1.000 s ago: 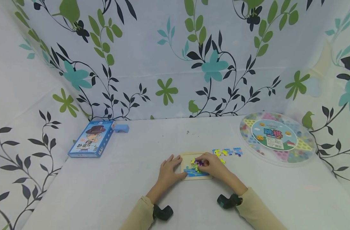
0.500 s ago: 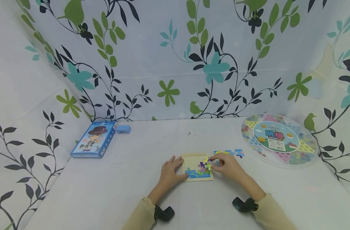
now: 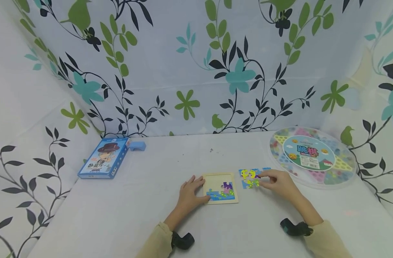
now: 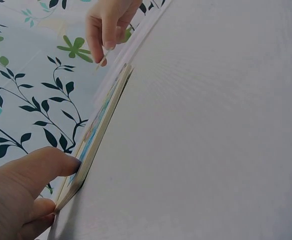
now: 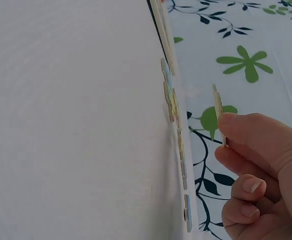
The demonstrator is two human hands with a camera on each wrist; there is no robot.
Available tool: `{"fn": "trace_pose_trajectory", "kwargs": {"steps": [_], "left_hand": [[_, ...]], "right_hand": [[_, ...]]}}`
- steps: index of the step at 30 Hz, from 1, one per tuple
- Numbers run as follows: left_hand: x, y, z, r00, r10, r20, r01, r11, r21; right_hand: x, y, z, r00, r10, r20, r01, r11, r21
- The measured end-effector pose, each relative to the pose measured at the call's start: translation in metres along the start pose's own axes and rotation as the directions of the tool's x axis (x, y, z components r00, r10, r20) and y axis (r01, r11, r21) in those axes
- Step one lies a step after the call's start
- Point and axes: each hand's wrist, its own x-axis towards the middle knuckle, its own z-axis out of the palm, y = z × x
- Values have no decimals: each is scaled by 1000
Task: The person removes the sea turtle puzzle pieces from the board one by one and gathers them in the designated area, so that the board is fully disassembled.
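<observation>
A square wooden puzzle tray point(image 3: 219, 174) lies on the table, with joined pieces point(image 3: 220, 195) in blue, green and purple along its bottom and right. My left hand point(image 3: 191, 193) rests at the tray's left side, fingers spread; its thumb point(image 4: 60, 162) presses on the lower left corner in the left wrist view. To the right of the tray, my right hand point(image 3: 280, 184) pinches a puzzle piece point(image 5: 218, 107) between thumb and fingers, held on edge above the table. Several loose blue and yellow pieces point(image 3: 248, 174) lie beside the right fingertips, partly hidden by the hand.
At the back right sits a round clear game case point(image 3: 341, 168) with a colourful label. A blue game box point(image 3: 102, 157) and a small blue block point(image 3: 137, 145) stand at the back left. A leaf-patterned cloth point(image 3: 157, 79) hangs behind the white table point(image 3: 135, 208).
My right hand has moved from over the tray to the right, above the loose pieces, a puzzle piece in its fingers. My left hand stays on the tray's left side.
</observation>
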Motion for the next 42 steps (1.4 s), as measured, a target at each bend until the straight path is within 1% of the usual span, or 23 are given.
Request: {"fn": "trace_pose_trajectory", "kwargs": {"steps": [5,8,13,16,19,24,28,33,35,38,42], "left_hand": [[-2,-1,1,1000,-9,10,9,1000,-18],[-4,-1,2,1000,-18,16,18,1000,-23],[-3,-2,2,1000,-27,-3,27,1000,-13],[-3,-2,2,1000,-27,-6,27,1000,-13],[-2,-1,0,1000,-27,-1,27,999,-19],[-1,0,-1,999,-37,16,37,999,-21],[0,1,-1,999,-37,15,37,999,-19],[0,2,-2,999,-38,20,39,999,-15],[0,2,-1,999,-34,20,35,999,-13],[1,1,0,999,-30,18,31,999,-12],[1,0,0,999,-33,18,33,999,-6]], "right_hand": [[-3,6,-1,999,16,44,-16,1000,4],[-5,8,-1,998,31,53,-31,1000,-1],[-6,10,-3,995,60,85,-61,998,20],[-5,11,-3,990,92,111,-95,995,22],[-5,13,-3,988,104,115,-106,994,10],[-5,14,-2,989,88,118,-87,996,-11],[-5,14,-1,989,82,121,-80,997,-22],[-6,13,-2,991,72,115,-71,997,-11],[-7,13,-2,993,49,104,-49,999,1],[-7,15,0,996,-5,87,4,1000,16],[-6,17,2,994,-66,90,64,998,20]]}}
